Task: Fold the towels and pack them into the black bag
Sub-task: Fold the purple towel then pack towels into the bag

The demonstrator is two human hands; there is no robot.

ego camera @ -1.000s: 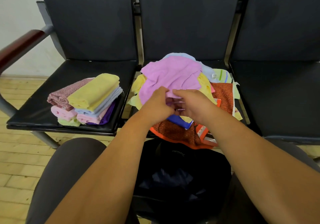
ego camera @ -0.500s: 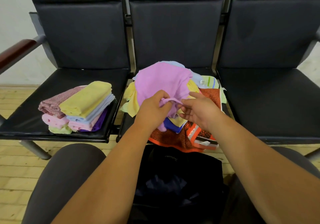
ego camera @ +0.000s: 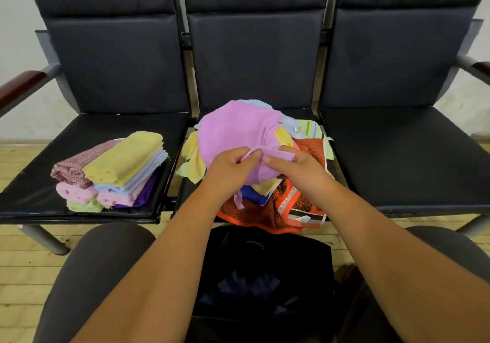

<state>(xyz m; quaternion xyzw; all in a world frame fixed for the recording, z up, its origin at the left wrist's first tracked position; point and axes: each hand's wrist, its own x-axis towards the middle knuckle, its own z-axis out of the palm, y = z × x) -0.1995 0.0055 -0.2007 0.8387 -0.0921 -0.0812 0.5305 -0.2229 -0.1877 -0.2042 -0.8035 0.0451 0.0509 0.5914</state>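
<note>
On the left-hand seat sits a stack of folded terry towels (ego camera: 111, 173), yellow on top. Right of it, over the middle black seat (ego camera: 185, 194), my left hand (ego camera: 233, 165) pinches the near hem of a soft lilac towel (ego camera: 238, 130). My right hand (ego camera: 297, 167), just beside it, grips the same hem with curled fingers. The cloth spreads away from my fingers to the far side, and its held edge runs left to right, both hands equally near. I judge I must draw them apart to find corners. Beneath, the heap of loose coloured towels (ego camera: 254, 215) may drag. Near me, below both hands, waits the black fabric bag (ego camera: 265, 276).
</note>
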